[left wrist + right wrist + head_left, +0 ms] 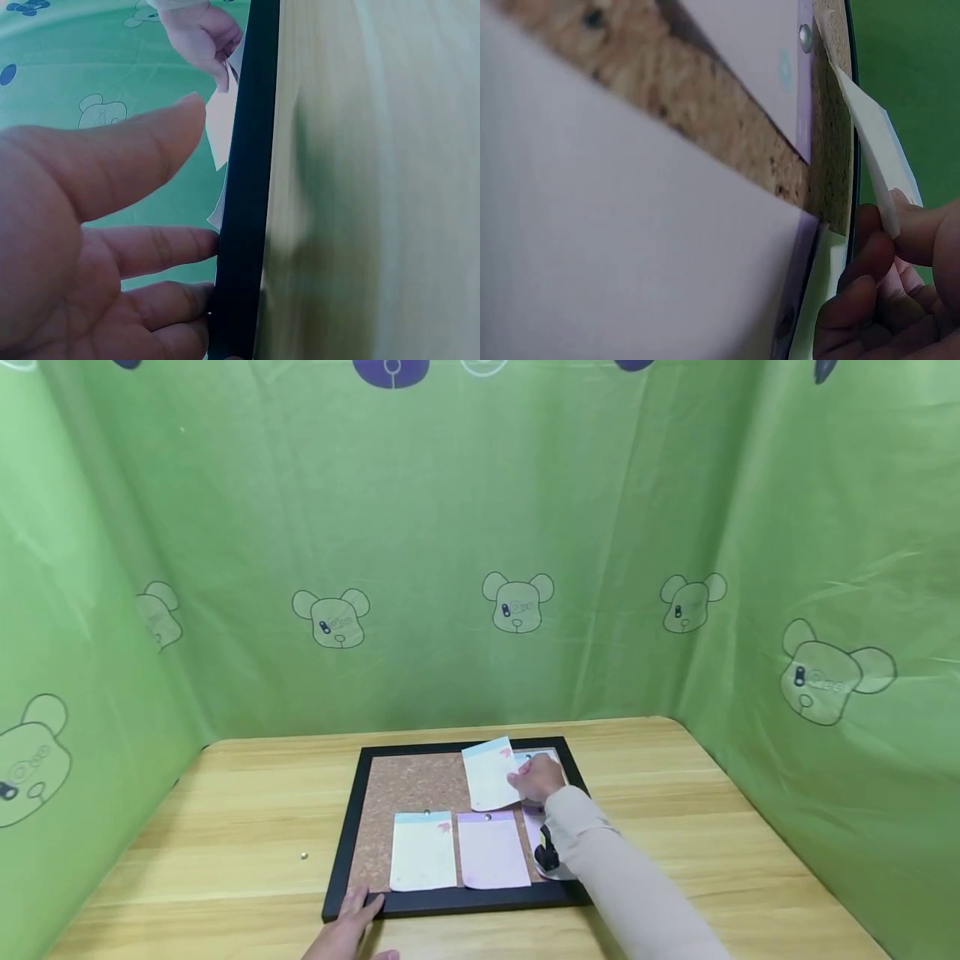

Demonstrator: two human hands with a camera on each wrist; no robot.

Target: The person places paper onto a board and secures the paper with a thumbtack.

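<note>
My right hand [538, 778] pinches the side edge of a blue-topped paper sheet [489, 774] over the upper part of a black-framed cork board [420, 781]. Thumb and curled fingers hold the bent sheet [889, 157] in the right wrist view. With its fingers extended, my left hand [347, 931] rests against the black frame [442, 902] at the near left corner. Along the lower row, a blue-topped sheet [423, 853] and a purple-topped sheet [492, 852] hang from silver pushpins. Another purple-topped sheet [530, 835] is partly hidden by the right sleeve.
A small silver pushpin [303, 856] lies on the wooden table [225, 835] left of the board. Behind my right hand, another blue-topped sheet [542, 757] is partly covered at the board's upper right. Green curtains [427, 660] with bear prints enclose the table at the back and sides.
</note>
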